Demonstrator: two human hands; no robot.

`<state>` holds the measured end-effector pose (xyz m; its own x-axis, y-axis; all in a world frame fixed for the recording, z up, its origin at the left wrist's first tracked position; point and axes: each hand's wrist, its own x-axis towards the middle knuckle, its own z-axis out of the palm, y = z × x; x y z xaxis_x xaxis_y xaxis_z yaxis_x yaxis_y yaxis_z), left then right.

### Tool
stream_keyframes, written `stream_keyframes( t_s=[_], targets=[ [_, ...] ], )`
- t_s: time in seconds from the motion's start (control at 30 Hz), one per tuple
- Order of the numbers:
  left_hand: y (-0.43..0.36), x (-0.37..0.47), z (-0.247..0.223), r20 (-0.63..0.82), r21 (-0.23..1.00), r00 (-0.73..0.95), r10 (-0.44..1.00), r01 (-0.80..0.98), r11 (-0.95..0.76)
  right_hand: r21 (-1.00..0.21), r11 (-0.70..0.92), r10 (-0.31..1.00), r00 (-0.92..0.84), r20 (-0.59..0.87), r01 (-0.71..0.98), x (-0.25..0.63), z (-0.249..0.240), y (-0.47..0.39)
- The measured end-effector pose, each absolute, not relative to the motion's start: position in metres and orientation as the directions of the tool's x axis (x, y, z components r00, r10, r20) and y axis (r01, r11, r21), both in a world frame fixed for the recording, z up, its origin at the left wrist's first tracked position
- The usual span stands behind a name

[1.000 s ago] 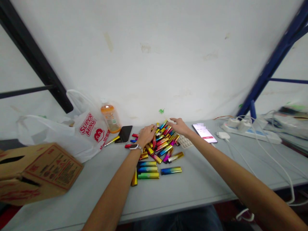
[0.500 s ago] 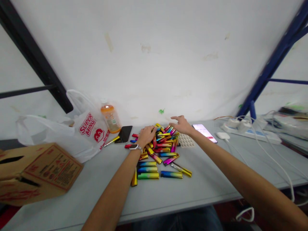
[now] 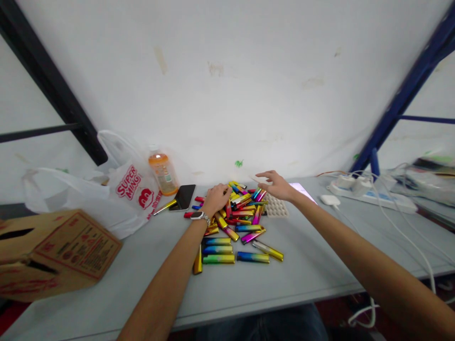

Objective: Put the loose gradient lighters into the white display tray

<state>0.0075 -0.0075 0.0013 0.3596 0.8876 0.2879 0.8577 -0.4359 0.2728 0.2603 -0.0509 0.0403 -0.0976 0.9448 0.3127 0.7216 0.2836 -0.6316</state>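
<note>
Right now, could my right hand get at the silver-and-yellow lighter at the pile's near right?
Likely yes: nothing lies on top of the silver-and-yellow lighter, and the left hand is clear of it. I can't tell whether the right hand already holds something.

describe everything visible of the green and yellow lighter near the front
The green and yellow lighter is slim, shiny and metallic-looking, green fading to yellow rightwards, its left tip darker. It lies flat on the grey table, crosswise, in front of a blue and yellow lighter and right of a gold lighter; contact with either is unclear. Neither the left hand nor right hand touches it.
</note>
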Motion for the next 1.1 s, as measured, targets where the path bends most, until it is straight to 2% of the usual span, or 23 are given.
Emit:
stream_keyframes(
  t_s=[0.2, 0.4, 0.53, 0.63, 0.8, 1.1],
  targets=[
    [-0.010, 0.009, 0.008, 0.290, 0.274, 0.339, 0.895, 0.867, -0.417, -0.667, 0.375, 0.917, -0.155, 0.367, 0.643, 0.274, 0.034, -0.051],
    [-0.004, 0.018, 0.015, 0.302, 0.233, 0.363, 0.882, 0.869, -0.437, -0.615, 0.483, 0.865, -0.233, 0.444, 0.623, 0.285, 0.030, -0.048],
    [0.012, 0.031, 0.013, 0.324, 0.232, 0.433, 0.841, 0.826, -0.514, -0.560, 0.535, 0.829, -0.265, 0.492, 0.633, 0.287, 0.029, -0.051],
    [0.027, 0.043, 0.009, 0.305, 0.257, 0.498, 0.812, 0.777, -0.574, -0.572, 0.527, 0.825, -0.216, 0.522, 0.629, 0.287, 0.027, -0.053],
    [0.044, 0.060, 0.004, 0.157, 0.260, 0.524, 0.837, 0.796, -0.547, -0.675, 0.418, 0.866, -0.042, 0.499, 0.609, 0.290, 0.019, -0.057],
    [0.043, 0.068, 0.009, 0.134, 0.222, 0.522, 0.842, 0.812, -0.539, -0.637, 0.476, 0.825, -0.056, 0.563, 0.606, 0.292, 0.022, -0.068]
  ],
)
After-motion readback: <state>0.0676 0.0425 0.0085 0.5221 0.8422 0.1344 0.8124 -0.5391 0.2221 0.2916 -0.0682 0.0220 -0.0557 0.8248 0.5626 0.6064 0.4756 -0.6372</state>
